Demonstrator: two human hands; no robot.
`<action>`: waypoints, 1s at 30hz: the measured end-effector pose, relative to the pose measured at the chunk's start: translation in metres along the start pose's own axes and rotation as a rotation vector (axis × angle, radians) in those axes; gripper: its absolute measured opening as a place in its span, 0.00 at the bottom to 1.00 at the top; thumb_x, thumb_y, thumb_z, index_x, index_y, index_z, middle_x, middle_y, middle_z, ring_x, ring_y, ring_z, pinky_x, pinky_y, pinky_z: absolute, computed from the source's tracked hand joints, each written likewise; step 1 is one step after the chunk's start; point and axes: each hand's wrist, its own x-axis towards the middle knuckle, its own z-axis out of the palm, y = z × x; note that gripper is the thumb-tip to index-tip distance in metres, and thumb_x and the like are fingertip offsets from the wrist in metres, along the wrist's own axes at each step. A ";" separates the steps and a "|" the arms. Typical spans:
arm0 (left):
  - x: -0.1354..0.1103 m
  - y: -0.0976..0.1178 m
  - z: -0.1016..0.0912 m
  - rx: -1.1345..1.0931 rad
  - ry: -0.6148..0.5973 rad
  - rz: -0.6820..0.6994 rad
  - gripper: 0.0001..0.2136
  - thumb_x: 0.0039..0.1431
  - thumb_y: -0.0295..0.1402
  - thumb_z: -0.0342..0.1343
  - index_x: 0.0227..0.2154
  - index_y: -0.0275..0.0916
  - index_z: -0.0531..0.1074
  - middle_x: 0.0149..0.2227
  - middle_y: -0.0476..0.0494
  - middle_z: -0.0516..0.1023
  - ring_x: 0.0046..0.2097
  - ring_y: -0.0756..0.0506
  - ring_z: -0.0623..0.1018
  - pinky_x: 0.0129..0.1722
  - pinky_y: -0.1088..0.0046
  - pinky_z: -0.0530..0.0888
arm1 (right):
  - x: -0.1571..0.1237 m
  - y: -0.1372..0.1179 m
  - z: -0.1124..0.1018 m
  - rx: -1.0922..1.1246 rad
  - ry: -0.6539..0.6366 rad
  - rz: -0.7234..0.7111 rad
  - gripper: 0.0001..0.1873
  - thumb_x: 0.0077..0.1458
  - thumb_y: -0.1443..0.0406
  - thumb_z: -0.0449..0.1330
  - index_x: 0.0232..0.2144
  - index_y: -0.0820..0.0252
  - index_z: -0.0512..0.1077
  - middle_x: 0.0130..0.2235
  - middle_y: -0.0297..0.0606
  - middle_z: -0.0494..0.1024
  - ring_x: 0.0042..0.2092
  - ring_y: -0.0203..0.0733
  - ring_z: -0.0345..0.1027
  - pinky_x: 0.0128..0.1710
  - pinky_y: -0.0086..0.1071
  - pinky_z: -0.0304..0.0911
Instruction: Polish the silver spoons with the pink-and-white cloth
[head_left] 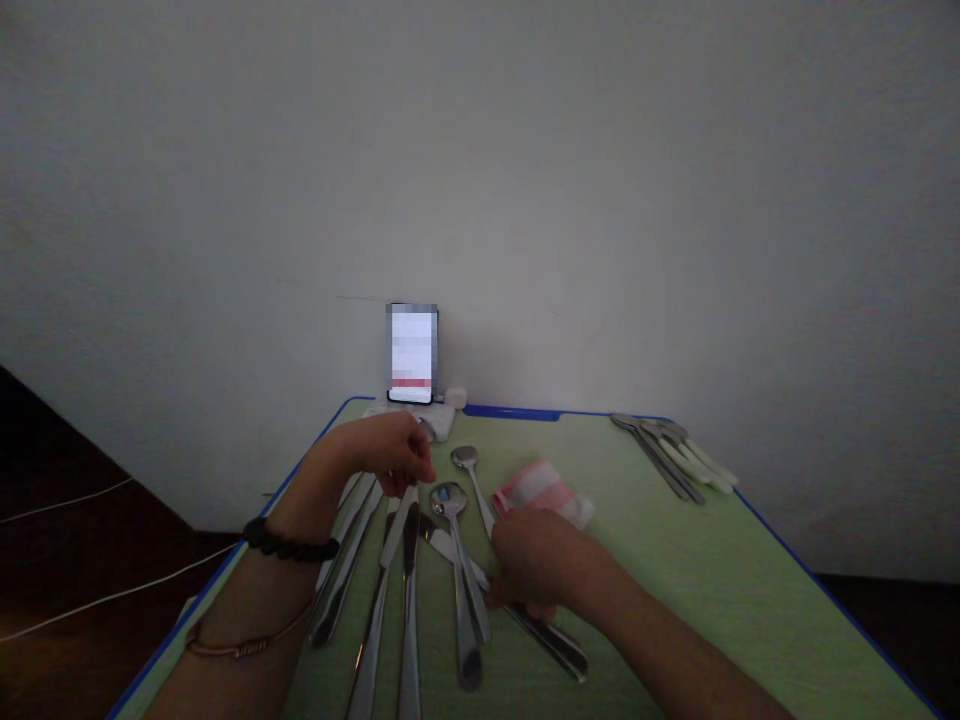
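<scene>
My left hand (391, 455) hangs over the far left of the table with its fingers curled down and pressed together, close to the tip of a table knife (393, 540). What it pinches, if anything, is hidden; a shiny grey edge shows just behind it. My right hand (551, 560) is closed on the middle of another table knife (551, 640), which slants across the table under the fingers. Right behind that hand lies a pink and white cloth (546, 490). Between the hands are a spoon (450, 500) and a second spoon (465, 458). Several more knives lie below my left hand.
Several spoons (637, 432) and white-handled cutlery (694, 462) lie at the table's back right. A lit phone (412, 352) stands against the wall on a white base (441, 423). A blue edge (810, 583) borders the pale green table. Cables run at the left.
</scene>
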 end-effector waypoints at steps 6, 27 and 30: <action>-0.002 -0.001 0.000 -0.015 -0.061 0.109 0.11 0.40 0.38 0.61 0.24 0.35 0.70 0.21 0.51 0.72 0.25 0.49 0.73 0.24 0.74 0.73 | -0.010 0.000 -0.021 0.021 -0.023 -0.061 0.18 0.54 0.58 0.54 0.27 0.67 0.77 0.29 0.49 0.79 0.34 0.46 0.74 0.32 0.31 0.63; 0.003 0.002 0.004 0.000 0.040 0.233 0.08 0.44 0.30 0.54 0.30 0.39 0.63 0.24 0.52 0.75 0.24 0.49 0.75 0.22 0.77 0.68 | 0.015 0.091 -0.022 0.154 0.449 0.224 0.19 0.45 0.63 0.62 0.40 0.63 0.66 0.40 0.47 0.73 0.40 0.46 0.68 0.34 0.32 0.56; 0.003 0.003 0.006 -0.089 0.092 0.234 0.12 0.44 0.31 0.54 0.33 0.40 0.60 0.26 0.52 0.75 0.24 0.49 0.76 0.23 0.75 0.70 | 0.016 0.100 -0.026 0.190 0.702 0.169 0.08 0.50 0.63 0.56 0.33 0.62 0.67 0.36 0.44 0.73 0.38 0.43 0.66 0.34 0.31 0.55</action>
